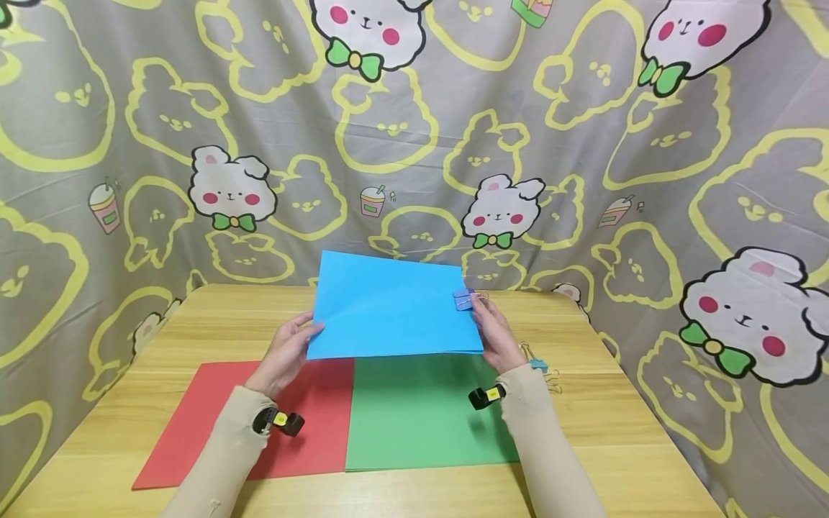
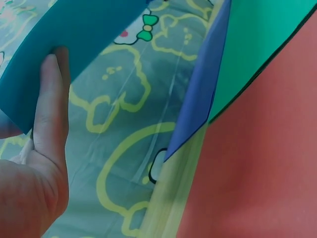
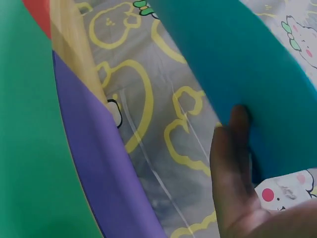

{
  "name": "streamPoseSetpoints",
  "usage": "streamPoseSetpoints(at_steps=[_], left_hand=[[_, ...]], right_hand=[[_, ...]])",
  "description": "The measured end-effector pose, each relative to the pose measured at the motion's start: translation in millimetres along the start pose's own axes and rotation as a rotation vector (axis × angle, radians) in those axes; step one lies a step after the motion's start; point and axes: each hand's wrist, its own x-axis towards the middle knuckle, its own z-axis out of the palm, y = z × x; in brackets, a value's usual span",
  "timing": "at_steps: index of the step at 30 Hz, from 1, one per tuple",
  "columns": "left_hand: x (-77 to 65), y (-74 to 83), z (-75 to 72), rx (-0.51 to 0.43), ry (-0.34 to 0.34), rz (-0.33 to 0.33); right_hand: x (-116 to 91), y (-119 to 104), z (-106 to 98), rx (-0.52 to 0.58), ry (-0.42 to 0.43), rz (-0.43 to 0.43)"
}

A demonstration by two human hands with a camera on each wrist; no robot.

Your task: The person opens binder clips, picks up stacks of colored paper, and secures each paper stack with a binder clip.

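Note:
Both hands hold up blue paper (image 1: 395,309), tilted, above the table; a second layer shows along its lower right edge. At its left edge the left hand (image 1: 288,352) pinches it, thumb in front and fingers behind. A purple-blue binder clip (image 1: 463,299) with wire handles sits on the right edge. The right hand (image 1: 495,334) grips that edge at the clip, its fingers behind the paper (image 3: 277,99) in the right wrist view. Red paper (image 1: 311,424) lies below on the left, green paper (image 1: 427,424) beside it on the right.
Several binder clips (image 1: 537,364), one teal, lie on the wooden table (image 1: 615,432) beyond the right wrist. Purple paper (image 3: 89,139) lies along the far side of the green paper. A patterned curtain (image 1: 414,144) hangs behind the table and along its sides.

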Motion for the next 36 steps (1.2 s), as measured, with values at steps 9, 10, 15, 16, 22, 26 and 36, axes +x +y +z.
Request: streamPoseSetpoints(at_steps=[9,10,15,16,22,26,36], left_hand=[[-3.5,3.5,-5.1,0.027,-0.058,0.031],[-3.8,4.1,-5.8,0.03,-0.058,0.028],[-3.9,6.5,-7.0,0.065,-0.035,0.003],[-3.3,6.5,-6.8,0.072,-0.028,-0.006],[-0.8,3.7,-4.7,0.187,0.009,-0.068],[-1.6,3.4,-7.6,0.182,0.003,-0.068],[-2.3,18.2,-18.3,0.164,-0.014,-0.052]], right_hand=[[2.1,-2.8,3.8,0.274,-0.004,-0.002],[2.4,-3.2,4.3,0.269,-0.016,0.003],[2.5,-4.9,5.7,0.25,-0.041,0.039],[2.1,-4.8,5.7,0.251,-0.048,0.042],[0.0,-1.5,1.9,0.252,-0.128,0.064],[-0.9,0.4,-1.4,0.244,-0.176,0.092],[0.5,-5.3,-0.7,0.319,-0.265,0.152]])
